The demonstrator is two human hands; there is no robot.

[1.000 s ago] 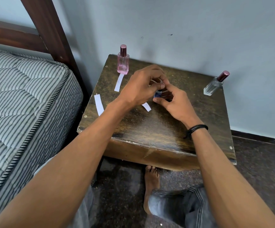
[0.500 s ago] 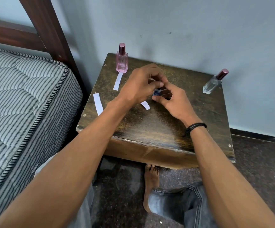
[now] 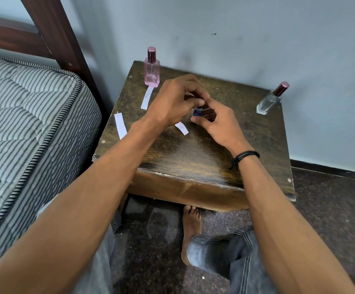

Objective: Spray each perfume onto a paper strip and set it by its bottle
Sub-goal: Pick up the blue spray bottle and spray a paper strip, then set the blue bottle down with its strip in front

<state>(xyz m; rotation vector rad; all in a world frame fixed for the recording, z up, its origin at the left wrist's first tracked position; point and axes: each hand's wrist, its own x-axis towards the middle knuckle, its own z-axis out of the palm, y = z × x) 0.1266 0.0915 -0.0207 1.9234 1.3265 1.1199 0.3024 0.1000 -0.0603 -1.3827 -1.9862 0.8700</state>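
Since a second ago nothing on the tabletop [image 3: 193, 158] has shifted, and both hands stay bunched over its middle. At the far left a striped mattress [image 3: 23, 115] runs out of frame. A loose paper strip [image 3: 120, 126] lies at the tabletop's 9 o'clock edge. At 11 o'clock the pink bottle [image 3: 151, 71] stands upright with a dark red cap, and a second strip [image 3: 147, 97] touches its base. The left hand [image 3: 172, 100] has its grip pinched on the top of the small blue bottle [image 3: 198, 112], hiding the cap. Only a patch of the bottle's dark blue body shows, and any marking there is too small to read. A third strip [image 3: 182, 128] pokes out from under the left wrist, at the blue bottle's 7 o'clock. The right hand [image 3: 219, 126], with a black band [image 3: 245, 155] on its wrist, has its grip curled round the bottle's body. At 2 o'clock stands the clear bottle [image 3: 269, 101], also capped in dark red.
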